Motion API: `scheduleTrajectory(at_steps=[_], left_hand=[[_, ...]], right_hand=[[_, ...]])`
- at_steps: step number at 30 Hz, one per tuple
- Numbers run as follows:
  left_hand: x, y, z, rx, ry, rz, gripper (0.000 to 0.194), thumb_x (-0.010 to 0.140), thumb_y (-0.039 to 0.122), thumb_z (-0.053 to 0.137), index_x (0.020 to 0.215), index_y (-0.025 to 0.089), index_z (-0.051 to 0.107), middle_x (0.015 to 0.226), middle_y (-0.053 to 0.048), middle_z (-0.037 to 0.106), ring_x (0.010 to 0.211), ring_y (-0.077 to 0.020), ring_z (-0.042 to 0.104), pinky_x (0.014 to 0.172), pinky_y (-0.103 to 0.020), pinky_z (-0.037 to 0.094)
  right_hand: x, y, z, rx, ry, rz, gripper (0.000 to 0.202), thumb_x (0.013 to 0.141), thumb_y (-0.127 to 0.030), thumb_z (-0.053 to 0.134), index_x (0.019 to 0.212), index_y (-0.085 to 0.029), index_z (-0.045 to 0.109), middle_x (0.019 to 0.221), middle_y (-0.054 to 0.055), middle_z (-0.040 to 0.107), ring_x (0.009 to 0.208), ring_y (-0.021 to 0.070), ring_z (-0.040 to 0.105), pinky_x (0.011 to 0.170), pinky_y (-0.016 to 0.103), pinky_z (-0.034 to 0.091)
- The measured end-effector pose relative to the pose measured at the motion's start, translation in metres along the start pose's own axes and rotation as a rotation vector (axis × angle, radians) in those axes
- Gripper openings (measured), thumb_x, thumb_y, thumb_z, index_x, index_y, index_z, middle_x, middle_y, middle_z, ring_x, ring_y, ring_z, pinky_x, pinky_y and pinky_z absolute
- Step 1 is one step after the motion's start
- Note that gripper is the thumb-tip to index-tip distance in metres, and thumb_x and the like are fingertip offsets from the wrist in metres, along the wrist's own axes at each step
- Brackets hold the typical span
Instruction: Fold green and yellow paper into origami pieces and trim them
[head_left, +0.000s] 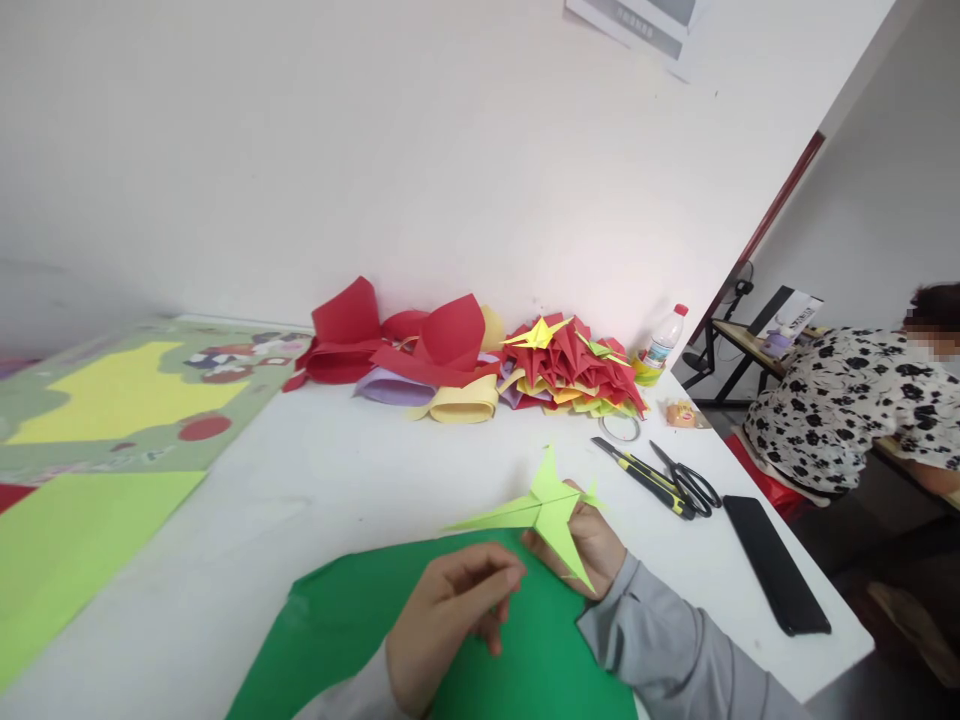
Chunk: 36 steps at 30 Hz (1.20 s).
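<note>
A light green folded paper shape (551,508) with several pointed tips is held in my right hand (589,545), whose fingers are behind and under it. Just left of it, my left hand (454,610) hovers with curled fingers, thumb near the index finger, apart from the paper shape; whether something small is between those fingers cannot be made out. Beneath both hands lies a dark green sheet (360,600) at the near edge of the white table (247,510).
Rolled red paper (349,335) and a pile of folded red stars (566,360) stand along the wall. A bottle (664,340), cutter (645,478), scissors (690,482) and black phone (776,565) are at right. Light green sheets (97,550) lie left. A person (840,400) sits beyond.
</note>
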<state>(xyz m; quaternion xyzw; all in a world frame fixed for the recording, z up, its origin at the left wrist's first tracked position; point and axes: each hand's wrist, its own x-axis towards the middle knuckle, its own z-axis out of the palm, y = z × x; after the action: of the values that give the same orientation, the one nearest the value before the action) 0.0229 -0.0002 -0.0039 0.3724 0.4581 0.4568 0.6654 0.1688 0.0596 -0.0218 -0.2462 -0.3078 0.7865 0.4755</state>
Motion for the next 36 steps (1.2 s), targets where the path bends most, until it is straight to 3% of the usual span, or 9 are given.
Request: scheduleTrajectory(at_steps=[6,11,17,22,36], left_hand=[[-0.009,-0.009,0.011,0.048,-0.127,-0.101,0.049,0.045,0.06,0.079,0.061,0.014,0.068,0.039,0.003,0.05,0.034,-0.0093,0.044,0.032,-0.022,0.042],[-0.009,-0.012,0.014,-0.097,-0.13,-0.217,0.054,0.037,0.059,0.083,0.062,0.013,0.07,0.055,0.0,0.058,0.04,-0.0095,0.049,0.028,-0.021,0.043],[-0.013,-0.008,0.019,-0.284,-0.107,-0.268,0.042,0.044,0.047,0.085,0.062,0.013,0.067,0.072,-0.004,0.064,0.045,-0.0109,0.051,0.025,-0.02,0.041],[-0.013,-0.008,0.019,-0.341,-0.113,-0.3,0.034,0.051,0.041,0.081,0.062,0.014,0.064,0.063,-0.001,0.059,0.044,-0.0117,0.051,0.024,-0.02,0.04],[-0.012,-0.01,0.019,-0.366,-0.089,-0.291,0.021,0.052,0.026,0.072,0.067,0.016,0.062,0.059,0.001,0.058,0.042,-0.0105,0.049,0.024,-0.019,0.038]], right_hand=[[-0.002,0.003,0.003,0.054,-0.003,-0.063,0.026,0.06,-0.011,0.077,0.07,-0.02,0.054,0.064,-0.007,0.062,0.058,0.0098,0.058,0.061,0.023,0.049],[-0.003,0.005,0.004,0.028,0.001,-0.086,0.024,0.06,-0.013,0.078,0.07,-0.019,0.057,0.062,-0.006,0.062,0.058,0.0101,0.057,0.06,0.022,0.049],[-0.005,0.004,0.01,-0.051,0.034,-0.076,0.024,0.059,-0.017,0.081,0.071,-0.02,0.06,0.063,-0.005,0.066,0.062,0.0132,0.062,0.067,0.027,0.053],[-0.006,0.005,0.013,-0.072,0.057,-0.09,0.027,0.053,-0.017,0.084,0.068,-0.021,0.062,0.061,-0.005,0.067,0.067,0.0162,0.066,0.068,0.029,0.054],[-0.009,0.009,0.014,-0.136,0.07,-0.069,0.027,0.054,-0.016,0.083,0.065,-0.021,0.059,0.055,-0.006,0.062,0.059,0.015,0.063,0.06,0.028,0.051]])
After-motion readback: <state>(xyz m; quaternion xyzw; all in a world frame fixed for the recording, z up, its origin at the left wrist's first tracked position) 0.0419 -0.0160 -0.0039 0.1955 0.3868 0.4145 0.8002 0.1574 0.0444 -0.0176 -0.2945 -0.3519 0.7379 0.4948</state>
